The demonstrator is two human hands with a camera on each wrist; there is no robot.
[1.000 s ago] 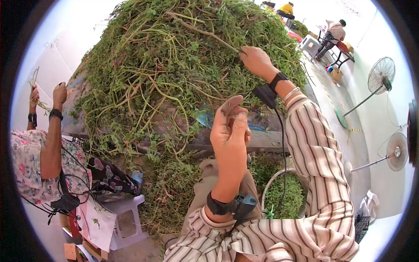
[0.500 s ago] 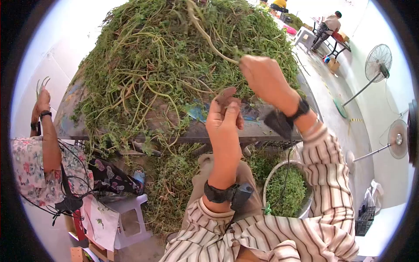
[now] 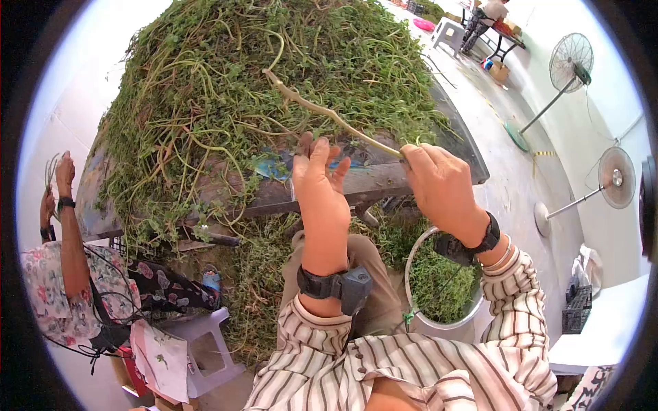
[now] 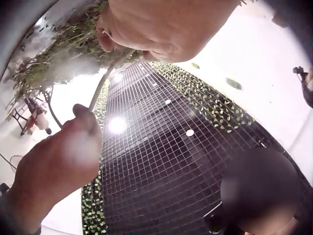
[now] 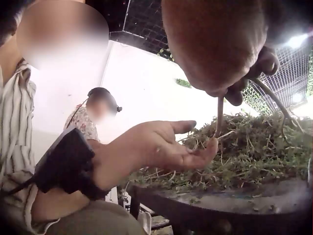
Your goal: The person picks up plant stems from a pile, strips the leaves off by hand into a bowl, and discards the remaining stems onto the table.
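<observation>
My right hand (image 3: 442, 185) pinches one end of a long, thick plant stem (image 3: 336, 118) just in front of the table edge. From there the stem slants up and left over the pile of leafy green stems (image 3: 226, 89), bare and pale, with a thin green bend at its far end. My left hand (image 3: 321, 185) is raised below the stem, its fingers loosely spread. In the right wrist view the fingertips of this left hand (image 5: 159, 147) come right at a hanging piece of stem (image 5: 219, 115).
The pile covers most of a dark table (image 3: 384, 179). By my right knee stands a round tub (image 3: 411, 277) of green sprigs. Another person (image 3: 65, 274) works at the left, near a white stool (image 3: 209, 356). Two fans (image 3: 572, 65) stand at the right.
My right hand has come down and toward me, drawing the stem out over the pile's front. The left hand has shifted left, and its fingers have spread apart. The head view has turned right.
</observation>
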